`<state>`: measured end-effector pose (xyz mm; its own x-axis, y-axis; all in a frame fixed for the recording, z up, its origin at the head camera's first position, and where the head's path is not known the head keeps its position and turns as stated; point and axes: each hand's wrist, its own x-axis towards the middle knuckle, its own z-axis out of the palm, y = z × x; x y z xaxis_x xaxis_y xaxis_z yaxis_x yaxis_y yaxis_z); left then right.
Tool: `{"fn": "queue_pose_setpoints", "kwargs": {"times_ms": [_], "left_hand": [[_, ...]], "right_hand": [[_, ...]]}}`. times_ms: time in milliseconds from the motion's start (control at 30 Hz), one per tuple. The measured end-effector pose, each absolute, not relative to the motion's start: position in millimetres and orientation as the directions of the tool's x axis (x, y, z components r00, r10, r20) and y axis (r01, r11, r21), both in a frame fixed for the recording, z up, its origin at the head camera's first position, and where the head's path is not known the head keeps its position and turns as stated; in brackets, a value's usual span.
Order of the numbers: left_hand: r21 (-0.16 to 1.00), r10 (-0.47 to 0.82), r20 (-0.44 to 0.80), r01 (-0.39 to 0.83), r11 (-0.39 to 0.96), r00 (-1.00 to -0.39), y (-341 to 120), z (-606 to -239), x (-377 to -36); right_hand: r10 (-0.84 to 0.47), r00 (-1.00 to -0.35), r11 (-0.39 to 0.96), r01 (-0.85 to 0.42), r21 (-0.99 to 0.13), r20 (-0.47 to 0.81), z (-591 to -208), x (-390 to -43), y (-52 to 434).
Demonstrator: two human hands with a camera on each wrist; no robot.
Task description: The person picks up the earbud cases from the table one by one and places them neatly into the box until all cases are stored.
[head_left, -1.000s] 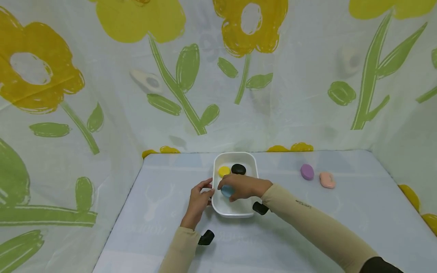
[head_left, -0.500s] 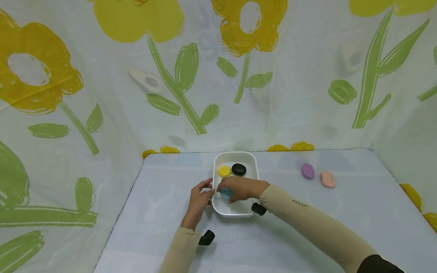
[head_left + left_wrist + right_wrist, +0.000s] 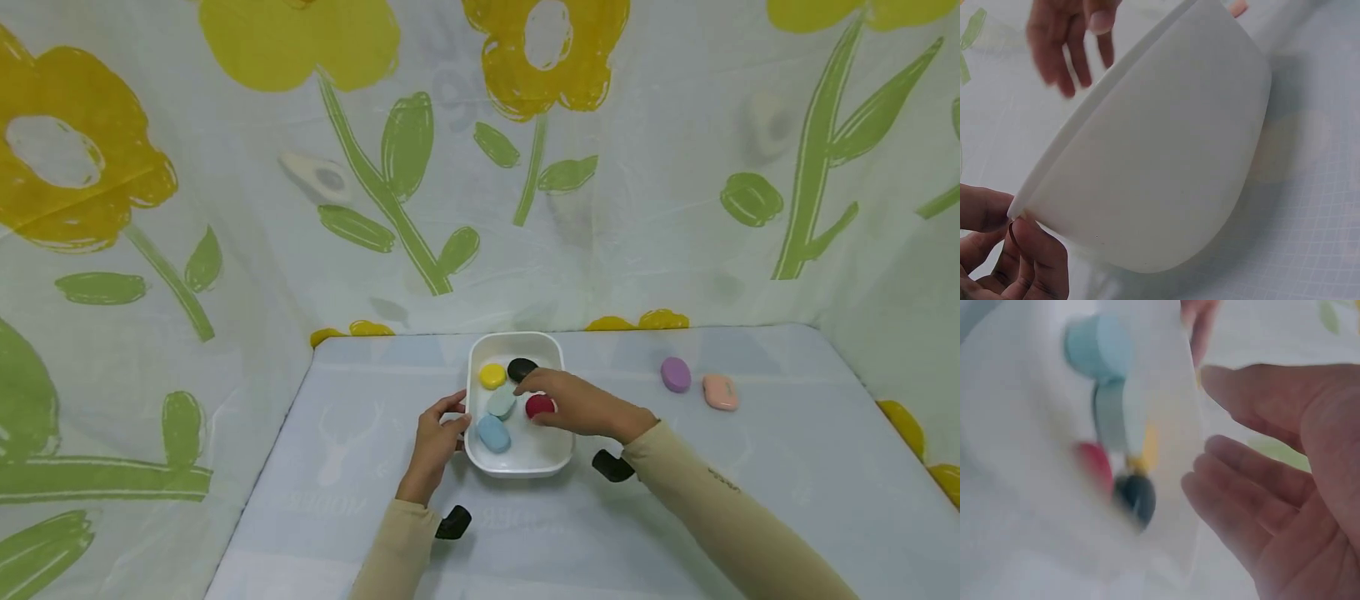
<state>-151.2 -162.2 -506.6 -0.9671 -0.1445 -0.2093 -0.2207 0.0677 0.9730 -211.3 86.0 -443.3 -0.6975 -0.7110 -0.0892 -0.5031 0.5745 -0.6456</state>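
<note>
A white plastic basin (image 3: 528, 463) stands on the table. My left hand (image 3: 437, 437) pinches its left rim between thumb and fingers, as the left wrist view shows on the basin wall (image 3: 1166, 144). Inside lie rounded soap-like bars: a blue one (image 3: 493, 434), a pale green one (image 3: 501, 402), a yellow one (image 3: 492, 376), a black one (image 3: 521, 369) and a red one (image 3: 538, 406). My right hand (image 3: 588, 406) hovers over the basin's right side, partly covering the red bar. Its fingers (image 3: 1229, 512) are spread, and nothing is between them in the right wrist view.
To the right of the basin, a purple oval bar (image 3: 676, 375) and a pink rounded bar (image 3: 720, 392) lie on the pale table (image 3: 637, 533). Flower-printed white sheeting (image 3: 645, 250) stands behind and beside the table.
My right hand has let go of the blue bar, now on the basin floor, and moved right and up. The pale green and red bars have come into view. My left hand stays at the rim.
</note>
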Motion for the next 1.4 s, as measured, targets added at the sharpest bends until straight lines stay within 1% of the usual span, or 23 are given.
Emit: {"fn": "queue_pose_setpoints", "kwargs": {"times_ms": [100, 333, 467, 567, 667, 800, 867, 967, 1167, 1233, 1333, 1400], "left_hand": [[0.973, -0.147, -0.205, -0.218, 0.074, -0.968, -162, -505, -151], [0.973, -0.144, -0.203, -0.216, 0.077, -0.968, -163, -506, -152], [0.974, -0.144, -0.199, -0.211, 0.076, -0.969, -163, -506, -152], [0.975, -0.144, -0.199, -0.211, 0.07, -0.969, -164, -506, -153], [0.974, -0.146, -0.207, -0.218, 0.065, -0.967, -164, -506, -153], [0.972, -0.152, -0.209, -0.222, 0.075, -0.966, -163, -506, -154], [0.971, -0.154, -0.211, -0.225, 0.08, -0.965, -162, -505, -155], [0.969, -0.159, -0.22, -0.235, 0.079, -0.962, -162, -505, -155], [0.967, -0.163, -0.23, -0.244, 0.077, -0.959, -162, -506, -155], [0.966, -0.165, -0.232, -0.248, 0.079, -0.959, -161, -507, -155], [0.963, -0.169, -0.245, -0.259, 0.072, -0.955, -161, -507, -154], [0.964, -0.166, -0.242, -0.257, 0.074, -0.956, -161, -508, -153]], "right_hand": [[-0.641, -0.767, 0.589, -0.466, -0.66, -0.031, -447, -207, 115], [-0.461, -0.874, 0.607, -0.436, -0.665, 0.152, -472, -195, 181], [-0.354, -0.908, 0.63, -0.409, -0.66, 0.225, -483, -187, 212], [-0.28, -0.915, 0.649, -0.404, -0.645, 0.291, -487, -185, 232], [-0.189, -0.924, 0.691, -0.366, -0.623, 0.333, -490, -186, 251], [-0.067, -0.952, 0.721, -0.254, -0.645, 0.299, -492, -187, 271], [-0.028, -0.96, 0.725, -0.212, -0.655, 0.28, -495, -189, 279], [0.0, -0.97, 0.734, -0.165, -0.659, 0.244, -500, -193, 288], [0.037, -0.993, 0.75, -0.048, -0.66, 0.114, -509, -205, 298], [0.048, -0.992, 0.766, -0.036, -0.642, 0.113, -513, -207, 300], [0.059, -0.985, 0.791, -0.055, -0.61, 0.165, -518, -208, 301], [0.076, -0.981, 0.796, -0.046, -0.603, 0.176, -519, -209, 301]]}}
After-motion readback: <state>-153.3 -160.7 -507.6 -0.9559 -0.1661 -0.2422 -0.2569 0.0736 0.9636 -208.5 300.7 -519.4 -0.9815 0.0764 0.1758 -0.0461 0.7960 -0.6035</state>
